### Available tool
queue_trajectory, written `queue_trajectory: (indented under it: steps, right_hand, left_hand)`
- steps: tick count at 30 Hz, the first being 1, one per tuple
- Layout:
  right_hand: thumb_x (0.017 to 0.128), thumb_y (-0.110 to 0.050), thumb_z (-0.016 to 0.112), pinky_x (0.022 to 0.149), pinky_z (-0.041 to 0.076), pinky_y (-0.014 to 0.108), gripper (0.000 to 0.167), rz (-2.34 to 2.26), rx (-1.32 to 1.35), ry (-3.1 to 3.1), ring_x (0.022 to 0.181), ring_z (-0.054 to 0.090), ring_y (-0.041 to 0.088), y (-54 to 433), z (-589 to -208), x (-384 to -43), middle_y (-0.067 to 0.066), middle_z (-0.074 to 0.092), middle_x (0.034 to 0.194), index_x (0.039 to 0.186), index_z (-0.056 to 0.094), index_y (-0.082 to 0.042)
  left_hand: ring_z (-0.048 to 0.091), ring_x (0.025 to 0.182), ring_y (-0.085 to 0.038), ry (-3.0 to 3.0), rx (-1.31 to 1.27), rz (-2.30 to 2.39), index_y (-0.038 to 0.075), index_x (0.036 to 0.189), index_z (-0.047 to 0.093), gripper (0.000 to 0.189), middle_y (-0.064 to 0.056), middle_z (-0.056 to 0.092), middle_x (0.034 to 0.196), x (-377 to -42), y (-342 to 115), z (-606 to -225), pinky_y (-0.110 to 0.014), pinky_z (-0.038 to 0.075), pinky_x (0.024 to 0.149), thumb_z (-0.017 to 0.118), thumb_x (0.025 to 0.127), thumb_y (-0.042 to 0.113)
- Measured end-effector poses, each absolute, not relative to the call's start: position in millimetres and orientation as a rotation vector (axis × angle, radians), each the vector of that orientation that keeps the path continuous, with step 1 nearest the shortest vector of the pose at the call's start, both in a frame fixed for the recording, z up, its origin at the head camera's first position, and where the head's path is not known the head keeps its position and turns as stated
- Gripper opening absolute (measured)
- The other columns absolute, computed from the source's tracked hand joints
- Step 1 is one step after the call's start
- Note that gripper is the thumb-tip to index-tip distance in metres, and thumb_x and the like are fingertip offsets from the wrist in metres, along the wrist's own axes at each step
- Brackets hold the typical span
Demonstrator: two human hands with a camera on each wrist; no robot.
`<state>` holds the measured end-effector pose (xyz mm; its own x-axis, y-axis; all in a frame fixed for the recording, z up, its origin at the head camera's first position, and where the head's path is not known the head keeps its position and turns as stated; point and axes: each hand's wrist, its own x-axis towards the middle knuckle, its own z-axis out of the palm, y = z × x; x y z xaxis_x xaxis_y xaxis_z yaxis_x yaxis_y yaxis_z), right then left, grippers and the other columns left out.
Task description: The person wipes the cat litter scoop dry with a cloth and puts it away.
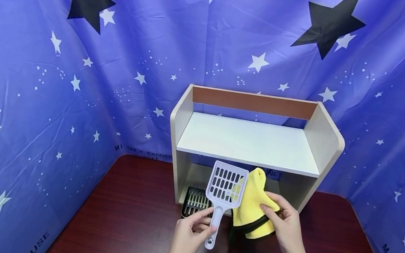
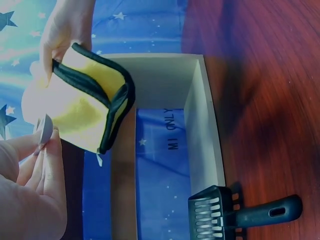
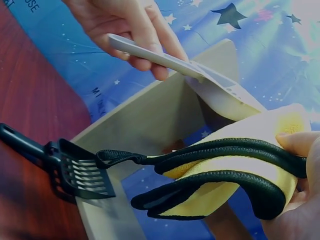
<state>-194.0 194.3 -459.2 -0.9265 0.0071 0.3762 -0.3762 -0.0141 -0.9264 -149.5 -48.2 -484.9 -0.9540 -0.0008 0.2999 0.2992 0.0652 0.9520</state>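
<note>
My left hand (image 1: 187,237) grips the handle of a pale lilac litter scoop (image 1: 225,185), its slotted head raised in front of the shelf. In the right wrist view that scoop (image 3: 220,90) is seen side-on, close to the cloth. My right hand (image 1: 286,227) pinches a folded yellow cloth (image 1: 254,203) with black edging between thumb and fingers. A black hanging loop (image 3: 120,157) sticks out from the cloth's edge in the right wrist view. Behind the left hand, a black litter scoop (image 2: 212,215) lies at the shelf's lower left, partly hidden in the head view.
A pale two-tier shelf unit (image 1: 250,142) stands at the back of the dark red wooden table (image 1: 122,212). Blue curtains (image 1: 151,45) printed with stars enclose the table at the back and sides.
</note>
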Motion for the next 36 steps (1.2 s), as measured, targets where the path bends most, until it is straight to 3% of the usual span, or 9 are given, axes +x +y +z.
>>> queue_trajectory:
  steps: [13,24,36]
  right_hand:
    - [0.094,0.005,0.061,0.061,0.059,0.022,0.029,2.024,0.475,-2.038,0.082,0.069,0.001,195,-460,-193,-0.014,0.071,0.103,0.12,0.066,-0.008]
    - [0.092,0.008,0.062,0.063,0.059,0.021,0.026,2.006,0.502,-2.063,0.083,0.068,-0.001,188,-474,-188,-0.015,0.073,0.101,0.117,0.066,0.001]
    - [0.089,0.012,0.063,0.066,0.058,0.018,0.029,2.046,0.539,-2.01,0.084,0.068,-0.001,181,-485,-181,-0.015,0.075,0.1,0.112,0.07,-0.004]
  left_hand:
    - [0.073,0.076,-0.01,-2.14,-0.308,-2.021,0.003,0.124,0.069,0.044,-0.017,0.077,0.095,-145,-44,-485,-0.023,0.061,0.069,0.078,0.081,0.0]
    - [0.073,0.076,-0.011,-2.119,-0.273,-2.013,0.003,0.124,0.069,0.044,-0.016,0.077,0.096,-151,-42,-485,-0.024,0.062,0.07,0.077,0.081,-0.001]
    - [0.073,0.076,-0.011,-2.114,-0.239,-2.004,0.002,0.124,0.068,0.044,-0.016,0.077,0.095,-154,-39,-485,-0.019,0.06,0.07,0.077,0.081,-0.001]
